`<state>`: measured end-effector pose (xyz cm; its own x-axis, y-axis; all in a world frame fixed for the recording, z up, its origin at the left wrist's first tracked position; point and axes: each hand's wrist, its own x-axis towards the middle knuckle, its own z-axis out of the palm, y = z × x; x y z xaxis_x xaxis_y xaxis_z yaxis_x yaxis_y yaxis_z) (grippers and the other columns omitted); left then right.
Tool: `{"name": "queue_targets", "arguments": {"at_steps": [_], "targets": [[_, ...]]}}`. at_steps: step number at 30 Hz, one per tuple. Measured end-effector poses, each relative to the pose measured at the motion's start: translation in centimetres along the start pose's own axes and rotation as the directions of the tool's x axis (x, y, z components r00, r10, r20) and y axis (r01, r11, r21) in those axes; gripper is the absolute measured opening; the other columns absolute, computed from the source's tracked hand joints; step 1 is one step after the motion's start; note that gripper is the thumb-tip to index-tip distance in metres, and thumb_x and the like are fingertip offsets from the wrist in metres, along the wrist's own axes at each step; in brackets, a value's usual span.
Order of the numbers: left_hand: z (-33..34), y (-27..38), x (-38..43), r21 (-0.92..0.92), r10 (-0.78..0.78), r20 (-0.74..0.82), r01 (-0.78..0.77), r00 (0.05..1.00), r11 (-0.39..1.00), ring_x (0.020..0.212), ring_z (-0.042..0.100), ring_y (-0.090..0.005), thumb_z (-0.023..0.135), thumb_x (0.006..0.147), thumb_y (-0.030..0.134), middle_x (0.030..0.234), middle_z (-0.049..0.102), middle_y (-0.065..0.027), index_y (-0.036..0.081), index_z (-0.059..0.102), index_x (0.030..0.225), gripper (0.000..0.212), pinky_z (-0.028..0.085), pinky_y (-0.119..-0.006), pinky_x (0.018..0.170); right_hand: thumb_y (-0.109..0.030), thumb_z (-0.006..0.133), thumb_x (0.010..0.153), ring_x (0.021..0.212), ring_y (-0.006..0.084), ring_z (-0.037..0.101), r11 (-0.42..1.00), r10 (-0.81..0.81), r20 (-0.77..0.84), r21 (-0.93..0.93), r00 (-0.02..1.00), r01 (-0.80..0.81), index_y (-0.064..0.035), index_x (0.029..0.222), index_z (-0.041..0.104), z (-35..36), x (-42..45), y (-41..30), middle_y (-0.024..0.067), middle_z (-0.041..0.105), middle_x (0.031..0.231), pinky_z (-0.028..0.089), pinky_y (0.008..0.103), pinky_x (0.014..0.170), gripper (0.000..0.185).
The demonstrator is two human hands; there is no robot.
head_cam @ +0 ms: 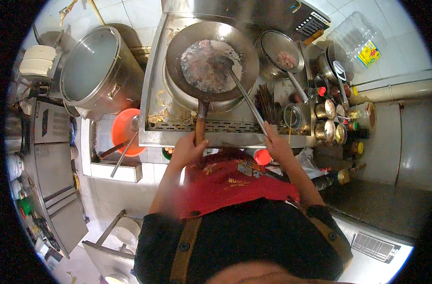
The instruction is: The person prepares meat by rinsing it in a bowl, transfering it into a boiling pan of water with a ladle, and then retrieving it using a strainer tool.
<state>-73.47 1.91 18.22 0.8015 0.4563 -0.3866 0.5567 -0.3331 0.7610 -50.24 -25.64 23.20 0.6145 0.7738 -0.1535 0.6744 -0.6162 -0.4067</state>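
A large metal wok (177, 76) sits on the stove, with bubbling, foamy liquid and pale pieces that look like meat in it. My left hand (190, 148) grips its wooden handle (200, 124) from the front. My right hand (277, 143) holds the long metal handle of a ladle (246, 94), whose dark bowl lies in the wok's liquid. Right of the wok, a long-handled strainer (296, 53) holds some pinkish meat (286, 59) and rests over a metal pot. How deep the ladle reaches is hidden by the foam.
At left stand a tall stockpot (125, 81) and an orange basin (120, 122). Thin skewers or bristles (266, 103) and a glass bowl (293, 116) lie right of the wok. Seasoning containers (325, 109) crowd the right edge, below a large plastic bottle (354, 39).
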Motion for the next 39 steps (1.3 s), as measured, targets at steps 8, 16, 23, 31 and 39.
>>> {"name": "queue_targets", "arguments": {"at_steps": [8, 16, 23, 31, 39], "targets": [[0.2, 0.4, -0.8, -0.165, -0.06, -0.037, 0.053, 0.997, 0.985, 0.079, 0.069, -0.0368, 0.068, 0.085, 0.044, 0.084, 0.07, -0.0203, 0.0, 0.063, 0.104, 0.047, 0.052, -0.046, 0.073, -0.031, 0.053, 0.098, 0.076, 0.0448, 0.066, 0.998, -0.051, -0.059, -0.032, 0.997, 0.05, -0.014, 0.151, 0.037, -0.3, 2.1, -0.6, 0.0263, 0.067, 0.086, 0.051, 0.052, 0.073, 0.058], [-1.6, -0.4, -0.5, -0.061, 0.002, -0.087, -0.007, 0.996, 0.998, 0.078, 0.069, -0.0353, 0.069, 0.083, 0.041, 0.083, 0.07, -0.0197, 0.0, 0.064, 0.099, 0.044, 0.052, -0.044, 0.072, -0.023, 0.058, 0.096, 0.076, 0.0458, 0.065, 0.995, 0.023, 0.074, 0.095, 0.997, -0.03, -0.0089, 0.153, 0.029, 3.8, 5.5, -5.8, 0.0281, 0.067, 0.088, 0.052, 0.0468, 0.074, 0.066], [-4.8, -3.3, 0.5, -0.106, 0.017, 0.025, -0.014, 1.0, 0.994, 0.065, 0.061, -0.0194, 0.07, 0.084, 0.032, 0.075, 0.065, -0.0146, -0.002, 0.064, 0.104, 0.039, 0.049, -0.038, 0.063, -0.027, 0.059, 0.094, 0.097, 0.0377, 0.063, 0.89, -0.217, 0.188, 0.441, 0.958, 0.115, 0.0001, 0.147, 0.036, 6.9, 7.9, -6.7, 0.0284, 0.062, 0.108, 0.05, 0.0458, 0.088, 0.063], [-6.4, 2.2, 1.6, 0.068, -0.145, 0.067, 0.141, 0.987, 0.988, 0.073, 0.067, -0.0369, 0.067, 0.088, 0.028, 0.082, 0.07, -0.0185, -0.001, 0.065, 0.114, 0.04, 0.051, -0.045, 0.068, -0.026, 0.067, 0.087, 0.105, 0.0405, 0.058, 0.894, 0.034, -0.345, -0.41, 0.938, -0.183, -0.0036, 0.134, 0.049, -7.7, 13.6, 10.8, 0.0223, 0.056, 0.117, 0.049, 0.0512, 0.086, 0.055], [0.4, 25.2, 21.4, 0.37, 0.512, -0.229, -0.412, 0.828, 0.833, 0.087, 0.067, -0.0341, 0.071, 0.088, 0.03, 0.1, 0.068, -0.0183, 0.001, 0.059, 0.127, 0.05, 0.053, -0.042, 0.079, -0.038, 0.064, 0.093, 0.088, 0.0336, 0.069, 0.773, 0.436, 0.047, 0.492, 0.899, -0.401, 0.0021, 0.113, 0.065, -11.3, 16.2, 24.5, 0.0237, 0.067, 0.107, 0.054, 0.0401, 0.073, 0.045]]}}
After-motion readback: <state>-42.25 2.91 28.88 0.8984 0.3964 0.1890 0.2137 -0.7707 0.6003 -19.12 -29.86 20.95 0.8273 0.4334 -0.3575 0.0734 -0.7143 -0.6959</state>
